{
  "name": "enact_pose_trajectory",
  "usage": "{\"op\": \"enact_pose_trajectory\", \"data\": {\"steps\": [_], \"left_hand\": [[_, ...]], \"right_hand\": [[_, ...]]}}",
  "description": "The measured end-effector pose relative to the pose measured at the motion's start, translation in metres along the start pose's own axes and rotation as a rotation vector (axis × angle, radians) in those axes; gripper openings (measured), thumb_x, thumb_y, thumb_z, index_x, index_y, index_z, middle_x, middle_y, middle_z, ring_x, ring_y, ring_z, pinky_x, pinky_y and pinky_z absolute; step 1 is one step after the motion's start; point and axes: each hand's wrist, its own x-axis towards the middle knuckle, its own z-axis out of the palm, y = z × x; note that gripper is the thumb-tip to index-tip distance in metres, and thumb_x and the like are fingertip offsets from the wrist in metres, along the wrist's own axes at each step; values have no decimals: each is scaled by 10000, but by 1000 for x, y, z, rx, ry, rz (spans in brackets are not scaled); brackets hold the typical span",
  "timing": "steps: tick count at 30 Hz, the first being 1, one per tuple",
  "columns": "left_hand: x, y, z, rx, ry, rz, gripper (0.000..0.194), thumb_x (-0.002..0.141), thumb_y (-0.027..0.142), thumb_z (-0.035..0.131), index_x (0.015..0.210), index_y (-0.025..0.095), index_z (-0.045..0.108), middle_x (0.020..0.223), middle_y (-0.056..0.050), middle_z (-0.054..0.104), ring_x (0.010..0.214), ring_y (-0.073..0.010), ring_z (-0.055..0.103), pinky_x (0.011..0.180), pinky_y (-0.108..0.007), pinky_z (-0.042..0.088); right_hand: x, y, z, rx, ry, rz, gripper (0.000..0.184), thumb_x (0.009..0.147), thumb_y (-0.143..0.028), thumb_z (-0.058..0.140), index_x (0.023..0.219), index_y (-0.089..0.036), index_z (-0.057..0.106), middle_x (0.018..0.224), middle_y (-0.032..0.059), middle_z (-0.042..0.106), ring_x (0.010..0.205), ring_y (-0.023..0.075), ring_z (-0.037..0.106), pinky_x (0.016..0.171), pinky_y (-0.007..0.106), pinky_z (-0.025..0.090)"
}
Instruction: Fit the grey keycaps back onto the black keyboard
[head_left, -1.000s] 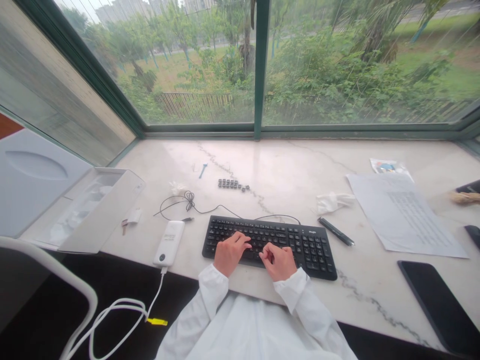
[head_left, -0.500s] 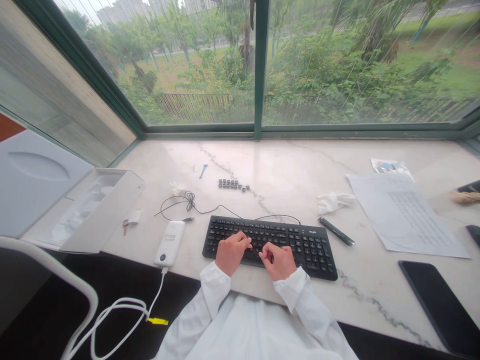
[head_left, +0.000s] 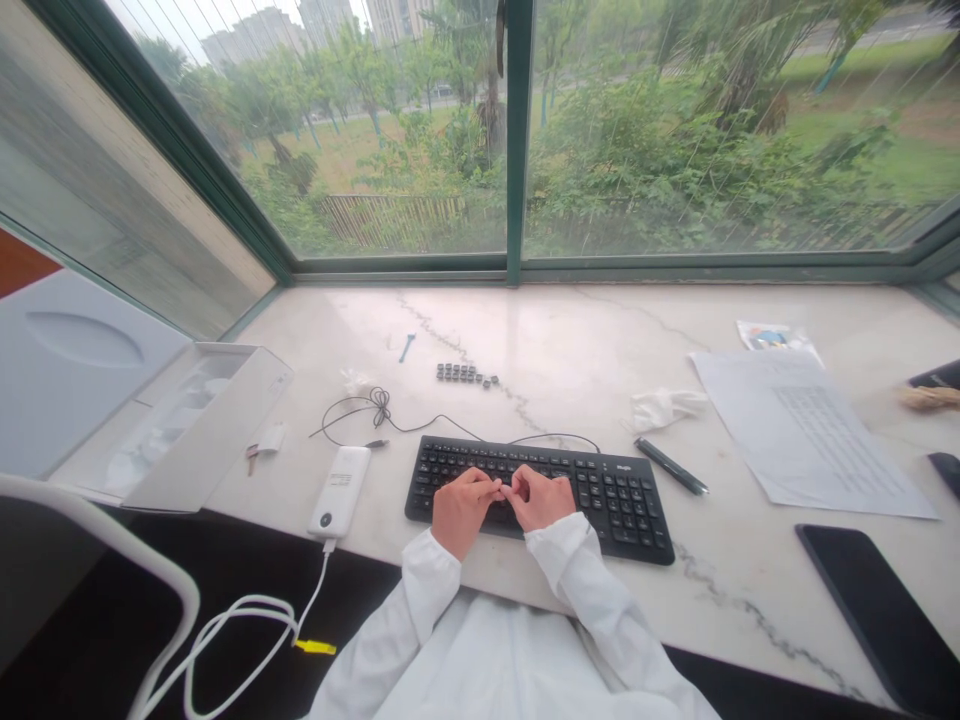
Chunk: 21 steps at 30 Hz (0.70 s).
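Observation:
A black keyboard lies at the front of the marble surface, with both hands over its middle. My left hand is closed in a pinch, its fingertips pointing right. Close against them are the pinched fingertips of my right hand. Whatever is between the fingers is too small or too hidden to make out. My hands cover part of the keys. Behind the keyboard several loose black keycaps stand in short rows, and a small blue tool lies to their left.
On the left are a white power bank, a coiled black cable, a key and an open white box. A pen, crumpled white gloves, a paper sheet and a phone lie on the right.
My right hand has moved left, bringing its fingertips up to those of my left hand. The left hand stays nearly in place. The view has tilted slightly.

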Motion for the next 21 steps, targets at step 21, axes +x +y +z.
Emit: {"op": "enact_pose_trajectory", "data": {"steps": [21], "left_hand": [[12, -1, -17, -302, -124, -342, 149, 671, 383, 675, 741, 255, 706, 750, 29, 707, 722, -138, 646, 676, -233, 462]], "right_hand": [[6, -2, 3, -14, -50, 42, 152, 745, -274, 570, 623, -206, 510, 554, -96, 572, 532, 76, 493, 662, 272, 205]]}}
